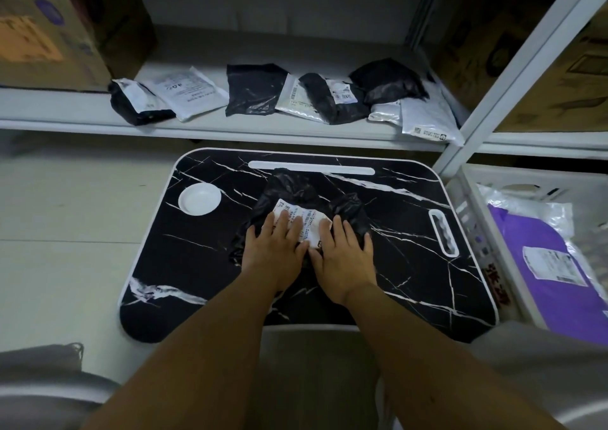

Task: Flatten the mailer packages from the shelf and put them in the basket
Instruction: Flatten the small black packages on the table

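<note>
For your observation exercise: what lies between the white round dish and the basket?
In the head view, the black mailer under both hands, left and right, lies between dish and basket.

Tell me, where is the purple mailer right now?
In the head view, the purple mailer lies inside the white basket at the right, beside the black marble tray table.

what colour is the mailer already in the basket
Purple, with a white label, seen in the head view: the mailer lies in the white basket.
</note>
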Tool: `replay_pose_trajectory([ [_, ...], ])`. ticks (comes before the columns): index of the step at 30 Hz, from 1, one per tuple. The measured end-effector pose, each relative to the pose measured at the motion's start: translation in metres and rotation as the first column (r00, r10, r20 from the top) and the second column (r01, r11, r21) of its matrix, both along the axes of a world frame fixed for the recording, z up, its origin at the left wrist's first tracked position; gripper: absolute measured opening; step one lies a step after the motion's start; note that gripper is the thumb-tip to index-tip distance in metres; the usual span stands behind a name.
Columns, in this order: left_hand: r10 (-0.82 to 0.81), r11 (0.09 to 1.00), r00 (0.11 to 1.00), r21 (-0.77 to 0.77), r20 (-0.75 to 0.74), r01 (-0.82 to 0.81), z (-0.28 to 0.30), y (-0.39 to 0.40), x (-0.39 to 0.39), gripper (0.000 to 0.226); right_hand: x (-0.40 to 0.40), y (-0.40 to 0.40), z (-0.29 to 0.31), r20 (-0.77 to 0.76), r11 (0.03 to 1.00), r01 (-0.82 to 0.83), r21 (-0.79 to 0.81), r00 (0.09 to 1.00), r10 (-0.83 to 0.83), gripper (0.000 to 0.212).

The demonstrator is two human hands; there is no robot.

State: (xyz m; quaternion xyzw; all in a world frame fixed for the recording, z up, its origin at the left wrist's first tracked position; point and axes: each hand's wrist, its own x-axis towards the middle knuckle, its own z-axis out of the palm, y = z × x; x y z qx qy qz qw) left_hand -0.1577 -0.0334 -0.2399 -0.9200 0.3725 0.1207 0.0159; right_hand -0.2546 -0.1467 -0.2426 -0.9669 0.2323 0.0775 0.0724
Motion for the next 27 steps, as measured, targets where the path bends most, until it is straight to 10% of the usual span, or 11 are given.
replay_pose_trajectory([
  [7,0.081,0.99,0.972,-0.131,0.221,-0.053,0.021,-0.015,0.009,0.027,0.022,-0.006,0.019,0.28,0.974,0.209,-0.09,0.944,-0.176,0.052],
  [11,0.38,0.891,0.919,-0.312,0.108,-0.331,0.028,-0.025,0.033,0.031,0.039,-0.035,0.034,0.268,0.841,0.511,0.177,0.797,-0.541,0.033],
  [16,0.494,0.778,0.847,-0.334,-0.197,-0.532,0.04,-0.047,0.055,0.04,0.062,-0.055,0.037,0.138,0.753,0.505,0.423,0.785,-0.604,0.048],
  [27,0.739,0.468,0.479,-0.15,-0.475,-0.871,0.035,-0.044,0.067,0.049,0.06,-0.059,0.034,0.201,0.631,0.62,0.466,0.62,-0.758,0.028],
])
